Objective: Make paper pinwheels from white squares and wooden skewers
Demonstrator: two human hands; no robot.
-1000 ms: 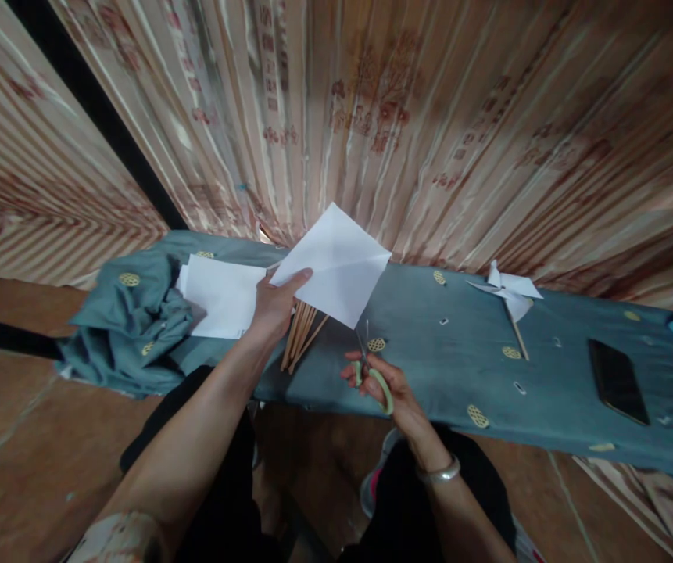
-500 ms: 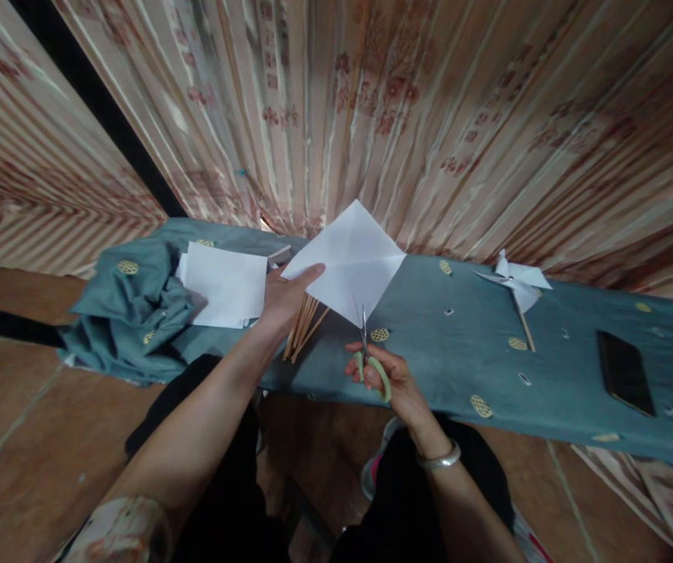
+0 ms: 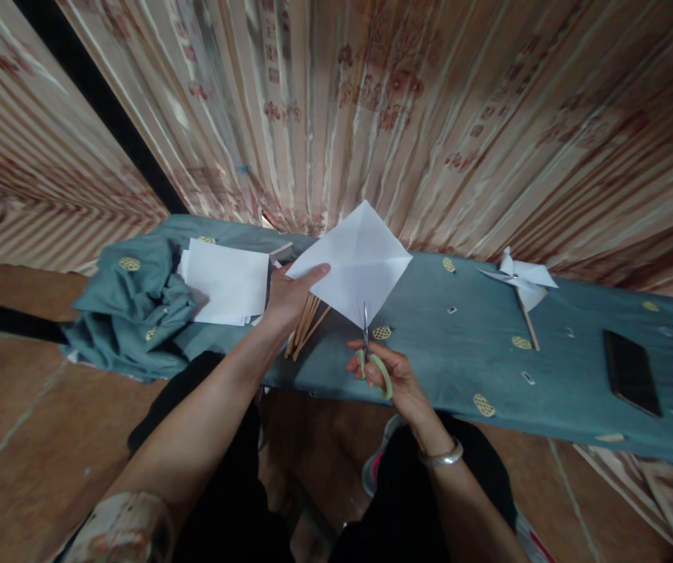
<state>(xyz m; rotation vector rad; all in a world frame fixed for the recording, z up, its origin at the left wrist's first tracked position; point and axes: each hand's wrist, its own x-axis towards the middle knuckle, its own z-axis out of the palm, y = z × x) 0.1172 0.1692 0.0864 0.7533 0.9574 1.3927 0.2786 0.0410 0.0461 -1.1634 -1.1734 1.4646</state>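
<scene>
My left hand (image 3: 292,295) grips the left corner of a white square of paper (image 3: 359,258), thumb on top. The sheet is turned like a diamond and shows faint crease lines. In my right hand (image 3: 391,371) is a pair of scissors (image 3: 380,375) with pale green handles, its blades pointing away from me. The blades meet the paper's near corner. Below the left hand lie several thin wooden sticks (image 3: 308,327), partly hidden by it. A stack of white paper (image 3: 227,281) rests left of that hand.
A finished-looking paper pinwheel (image 3: 520,280) on a stick lies to the right, beside a dark phone (image 3: 631,371). Grey-green cloth (image 3: 430,360) covers the narrow surface and is bunched at the left. A patterned curtain (image 3: 336,117) hangs behind.
Both hands hold nearly the same pose, with the scissors still at the paper's near corner. The whole view has shifted slightly.
</scene>
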